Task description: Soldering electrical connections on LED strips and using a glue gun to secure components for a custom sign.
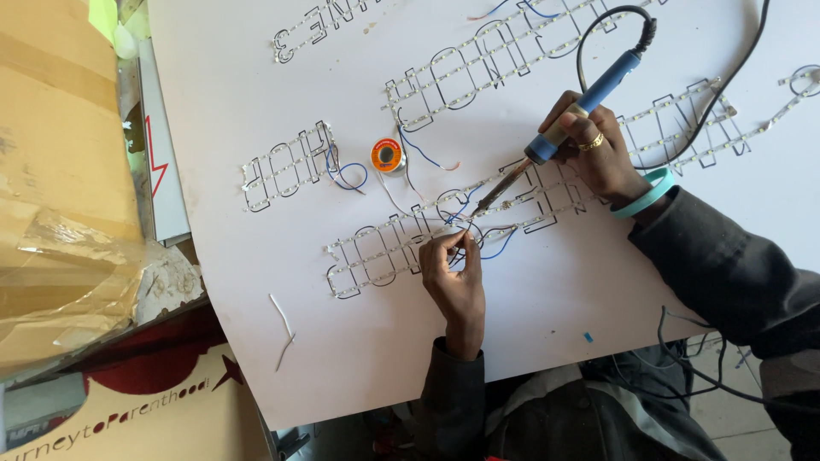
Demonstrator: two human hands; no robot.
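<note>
The soldering iron (547, 145) lies on a slant across the middle of the white board (547, 307), its long axis running from upper right to lower left. The blue handle is at the upper right, with a black cord (598, 34) looping off its end, and the dark metal tip points down and to the left, ending just above the light strips (376, 252) laid out in letter shapes. The right hand (598, 149) is closed around the handle near its lower end, a gold ring on one finger and a teal band on the wrist. The left hand (453, 273) sits below the tip, its fingertips pinched on a thin wire (461, 230) right at the strips, where blue and white wires tangle. The tip and the pinched wire are very close; whether they touch cannot be told.

A small orange spool of solder (387, 156) stands on the board to the upper left of the tip, near another block of letter strips (286, 166). A loose white wire scrap (284, 329) lies lower left. Cardboard (60, 171) is stacked beyond the board's left edge.
</note>
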